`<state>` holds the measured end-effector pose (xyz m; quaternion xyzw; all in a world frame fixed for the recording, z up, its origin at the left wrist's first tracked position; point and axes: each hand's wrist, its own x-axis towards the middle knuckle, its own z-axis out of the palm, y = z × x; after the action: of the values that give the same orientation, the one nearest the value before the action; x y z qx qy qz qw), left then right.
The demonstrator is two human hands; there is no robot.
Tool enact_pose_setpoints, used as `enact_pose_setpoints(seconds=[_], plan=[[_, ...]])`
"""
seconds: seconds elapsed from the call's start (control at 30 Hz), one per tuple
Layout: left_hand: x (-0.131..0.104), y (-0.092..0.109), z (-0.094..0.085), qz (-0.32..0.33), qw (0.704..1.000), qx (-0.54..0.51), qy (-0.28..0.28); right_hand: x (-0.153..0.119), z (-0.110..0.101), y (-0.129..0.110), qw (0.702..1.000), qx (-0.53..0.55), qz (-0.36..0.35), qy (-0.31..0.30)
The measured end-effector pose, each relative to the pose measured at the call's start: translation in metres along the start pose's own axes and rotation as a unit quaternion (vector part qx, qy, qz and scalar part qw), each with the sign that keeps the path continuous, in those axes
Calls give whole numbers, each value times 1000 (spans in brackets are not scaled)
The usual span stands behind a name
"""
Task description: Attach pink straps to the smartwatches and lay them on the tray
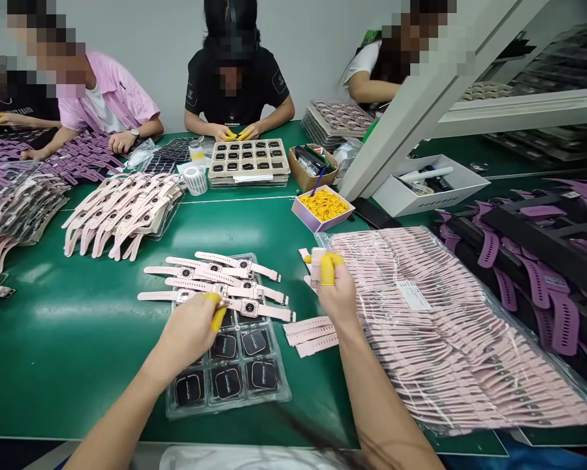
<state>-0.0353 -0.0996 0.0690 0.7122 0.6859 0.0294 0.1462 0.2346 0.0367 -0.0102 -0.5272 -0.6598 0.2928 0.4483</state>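
Note:
My left hand (pixel 192 329), with yellow finger covers, pinches at a small part of a pink-strapped watch over the clear tray (pixel 284 385); its fingertips partly hide the part. Several pink-strapped watches (pixel 249 307) lie across the tray's back half, and square black pieces (pixel 254 341) fill the front pockets. To the right, my right hand (pixel 335 284) is raised, its yellow-covered fingers closed on a pink strap (pixel 316 266). Loose pink straps (pixel 313 334) lie on the green table just below that hand.
A bag of pink straps (pixel 450 326) covers the right side. Behind stand a box of yellow finger covers (pixel 324 205), a white box (pixel 430 186) and stacked pink watches (pixel 126 209). Purple straps (pixel 562 313) lie far right. Several people sit across the table.

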Motion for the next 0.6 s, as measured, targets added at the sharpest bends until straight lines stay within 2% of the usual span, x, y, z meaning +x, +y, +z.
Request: enact_pose_setpoints(seconds=[0.07, 0.13, 0.17, 0.23, 0.33, 0.4, 0.5, 0.6], plan=[[8, 3, -16, -29, 986, -161, 40, -11, 2, -19, 986, 159, 50, -10], [21, 10, -21, -11, 955, -288, 76, -25, 8, -38, 943, 307, 107, -75], [29, 13, -20, 7, 942, -326, 81, -32, 13, -46, 924, 341, 126, -120], [42, 17, -14, 38, 931, -356, 69, -43, 22, -59, 923, 307, 113, -203], [51, 12, -6, 57, 927, -367, 54, -53, 32, -65, 944, 124, -4, -306], [52, 2, -6, 59, 920, -385, 52, -55, 34, -63, 932, 0, -67, -356], [52, -10, -10, 62, 911, -405, 45, -54, 34, -58, 919, -64, -71, -382], [57, -11, -3, 74, 905, -417, 35, -51, 32, -57, 937, -2, -21, -348]])
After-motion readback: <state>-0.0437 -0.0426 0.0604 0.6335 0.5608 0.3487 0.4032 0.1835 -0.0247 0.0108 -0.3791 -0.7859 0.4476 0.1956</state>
